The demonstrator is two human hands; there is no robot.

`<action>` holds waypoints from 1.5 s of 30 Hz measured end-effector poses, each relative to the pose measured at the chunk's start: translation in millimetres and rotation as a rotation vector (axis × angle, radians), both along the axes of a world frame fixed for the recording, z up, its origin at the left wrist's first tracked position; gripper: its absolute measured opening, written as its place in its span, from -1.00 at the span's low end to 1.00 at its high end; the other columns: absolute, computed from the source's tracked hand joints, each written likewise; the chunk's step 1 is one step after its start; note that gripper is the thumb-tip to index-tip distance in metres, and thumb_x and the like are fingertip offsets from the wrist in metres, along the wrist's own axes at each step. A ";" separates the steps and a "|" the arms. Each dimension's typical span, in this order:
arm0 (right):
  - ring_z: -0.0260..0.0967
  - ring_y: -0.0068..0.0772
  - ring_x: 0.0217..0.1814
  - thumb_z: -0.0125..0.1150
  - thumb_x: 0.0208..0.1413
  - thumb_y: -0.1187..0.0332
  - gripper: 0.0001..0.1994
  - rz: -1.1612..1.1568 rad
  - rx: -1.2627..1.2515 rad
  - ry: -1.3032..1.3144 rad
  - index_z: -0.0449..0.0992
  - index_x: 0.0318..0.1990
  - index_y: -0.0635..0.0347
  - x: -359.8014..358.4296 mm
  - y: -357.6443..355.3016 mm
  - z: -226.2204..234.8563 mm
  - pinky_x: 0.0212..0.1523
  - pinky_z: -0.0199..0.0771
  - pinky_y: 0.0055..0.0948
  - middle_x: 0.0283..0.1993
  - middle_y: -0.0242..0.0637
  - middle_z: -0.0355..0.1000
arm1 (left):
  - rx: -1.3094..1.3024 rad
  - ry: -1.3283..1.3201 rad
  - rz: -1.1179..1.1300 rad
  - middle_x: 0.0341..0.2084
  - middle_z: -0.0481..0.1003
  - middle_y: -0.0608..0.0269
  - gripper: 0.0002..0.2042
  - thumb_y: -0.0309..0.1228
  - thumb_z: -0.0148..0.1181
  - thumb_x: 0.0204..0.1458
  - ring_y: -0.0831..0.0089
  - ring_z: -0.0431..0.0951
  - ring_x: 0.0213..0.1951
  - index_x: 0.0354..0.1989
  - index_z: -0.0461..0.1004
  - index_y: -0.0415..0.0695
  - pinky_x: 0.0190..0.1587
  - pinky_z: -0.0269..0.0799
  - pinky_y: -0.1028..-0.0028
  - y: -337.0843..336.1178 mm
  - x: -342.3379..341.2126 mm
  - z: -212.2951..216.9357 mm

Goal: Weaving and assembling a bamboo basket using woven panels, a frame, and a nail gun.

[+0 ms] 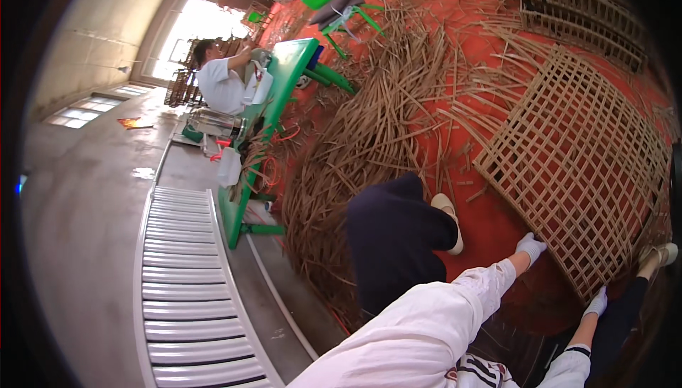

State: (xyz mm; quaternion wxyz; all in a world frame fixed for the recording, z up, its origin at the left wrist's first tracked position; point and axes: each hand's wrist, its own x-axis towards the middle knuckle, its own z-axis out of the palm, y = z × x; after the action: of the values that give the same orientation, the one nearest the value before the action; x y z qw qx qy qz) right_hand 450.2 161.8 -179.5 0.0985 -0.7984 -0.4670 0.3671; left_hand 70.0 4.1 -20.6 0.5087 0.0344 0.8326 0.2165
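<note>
Both hands wear white gloves and grasp the near edge of the woven lattice panel (579, 164), which lies flat on the red floor (497, 224) at about 2 o'clock. Left hand (531, 247) closed on the panel's lower-left edge; right hand (597, 303) closed on its bottom corner. Loose split strips (369, 125) piled at 11 o'clock, just beside the panel. Green bench (273, 104) farther off at 10 o'clock, another person (220, 82) seated at it. Judged step: taking hold of the panel to lift or shift it. Next move calls for an even pull from both hands, keeping the weave from racking.
</note>
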 end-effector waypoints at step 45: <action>0.50 -0.35 -0.15 0.08 0.24 0.29 -0.76 0.794 -0.180 1.233 0.52 -0.09 0.25 -303.7 -125.4 566.0 -0.13 0.49 -0.46 -0.20 -0.16 0.55 | 0.948 0.909 -0.609 0.00 0.46 0.07 -0.47 -0.02 0.29 -0.08 0.12 0.43 0.08 0.07 0.49 0.02 0.14 0.32 0.26 -26.7 -47.7 438.8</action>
State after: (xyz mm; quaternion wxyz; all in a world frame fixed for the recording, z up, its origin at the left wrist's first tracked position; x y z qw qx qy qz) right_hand 146.5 36.4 386.5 0.1371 -0.2229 -0.5487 0.7940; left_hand 22.4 -22.6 418.2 0.0801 0.5684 0.7319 0.3673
